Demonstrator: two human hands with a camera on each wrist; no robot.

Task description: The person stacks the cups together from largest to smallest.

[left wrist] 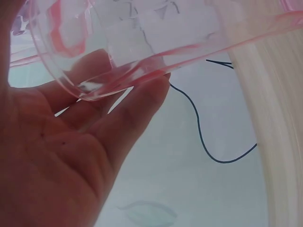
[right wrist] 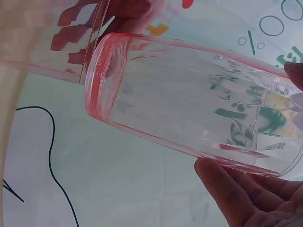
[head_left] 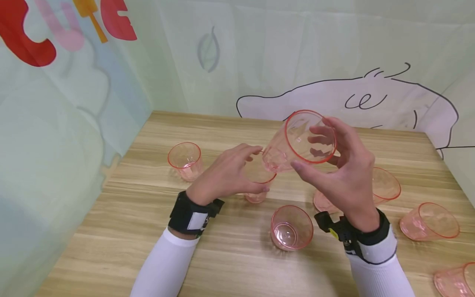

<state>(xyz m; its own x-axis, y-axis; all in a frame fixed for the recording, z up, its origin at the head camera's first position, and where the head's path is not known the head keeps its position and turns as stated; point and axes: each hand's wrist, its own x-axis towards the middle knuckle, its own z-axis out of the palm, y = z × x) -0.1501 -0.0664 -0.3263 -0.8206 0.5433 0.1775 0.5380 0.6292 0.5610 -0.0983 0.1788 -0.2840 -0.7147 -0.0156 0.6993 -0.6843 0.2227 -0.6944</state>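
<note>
My right hand (head_left: 339,169) grips a clear pink tumbler (head_left: 276,148) near its red rim, thumb on one side and fingers on the other. This tumbler is held tilted above the table, with its mouth towards me and its base pointing down to the left. My left hand (head_left: 231,171) curls its thumb and fingers around a second pink tumbler (head_left: 256,196), which is partly hidden by the hand. In the right wrist view, the base of the raised tumbler (right wrist: 161,94) lies close against the left-hand tumbler (right wrist: 42,42); contact is unclear.
More pink glasses stand on the wooden table (head_left: 237,255): a back-left glass (head_left: 191,171), a front-middle glass (head_left: 287,237), a glass partly behind my right hand (head_left: 386,185), a right-side glass (head_left: 413,227) and a corner glass (head_left: 449,282). A printed cloth (head_left: 297,49) hangs behind.
</note>
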